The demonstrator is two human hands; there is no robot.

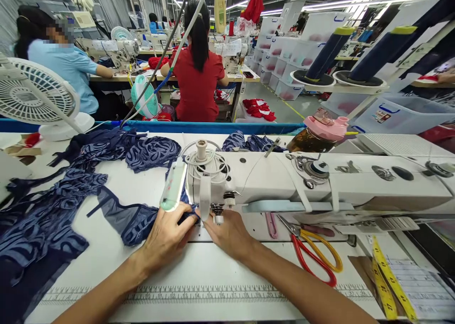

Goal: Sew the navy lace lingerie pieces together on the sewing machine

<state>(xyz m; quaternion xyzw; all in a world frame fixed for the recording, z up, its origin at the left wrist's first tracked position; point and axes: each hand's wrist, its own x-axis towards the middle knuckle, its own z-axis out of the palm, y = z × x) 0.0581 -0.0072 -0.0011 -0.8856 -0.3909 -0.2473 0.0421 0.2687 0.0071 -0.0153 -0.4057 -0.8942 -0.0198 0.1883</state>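
My left hand (168, 231) lies left of the needle area, fingers closed on a navy lace bra (137, 224) whose cup and sheer wing spread out to the left. My right hand (229, 234) is right of the needle, partly covered by the head of the white sewing machine (273, 175). Its fingers are bent, their tips meeting the bra's edge near the presser foot, which is hidden. A lit lamp (174, 185) hangs just above my left knuckles.
Navy patterned bra pieces (67, 196) pile up at left. Scissors (316, 253) with red and yellow handles, a pink tool (271, 225) and a yellow tape measure (389, 279) lie at right. A ruler strip (213, 294) runs along the front. Behind, co-workers sit near a white fan (39, 92).
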